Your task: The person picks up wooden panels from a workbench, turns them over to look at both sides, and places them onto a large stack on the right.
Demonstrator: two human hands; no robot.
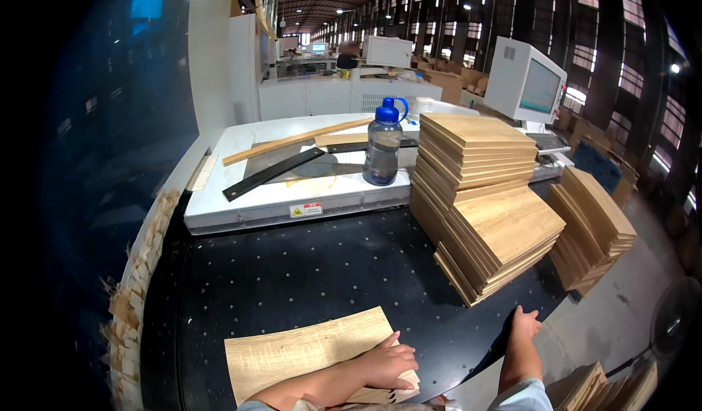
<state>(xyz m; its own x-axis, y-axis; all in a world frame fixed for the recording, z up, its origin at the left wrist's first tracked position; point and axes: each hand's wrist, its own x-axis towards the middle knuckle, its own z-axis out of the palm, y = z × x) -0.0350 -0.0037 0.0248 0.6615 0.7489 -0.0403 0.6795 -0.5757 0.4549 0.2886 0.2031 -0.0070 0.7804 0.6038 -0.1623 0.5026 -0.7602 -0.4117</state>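
At the near edge of the black table, my left hand (387, 361) lies across the right end of a light wood-grain board (307, 349), its fingers bent over the end. More board edges show beneath the hand, so several seem stacked there; my forearm hides part of them. My right hand (523, 325) is above the table's right edge, fingers apart, with nothing visible in it. Beyond it stands a tall, stepped stack of wooden boards (504, 224), apart from the hand.
A second board stack (592, 224) stands at the right edge. Behind the black studded table (292, 272), a white machine bed (212, 206) carries a blue-capped water bottle (382, 151), a black bar (274, 173) and wooden strips. A monitor (537, 85) stands far right; more boards (607, 389) are lower right.
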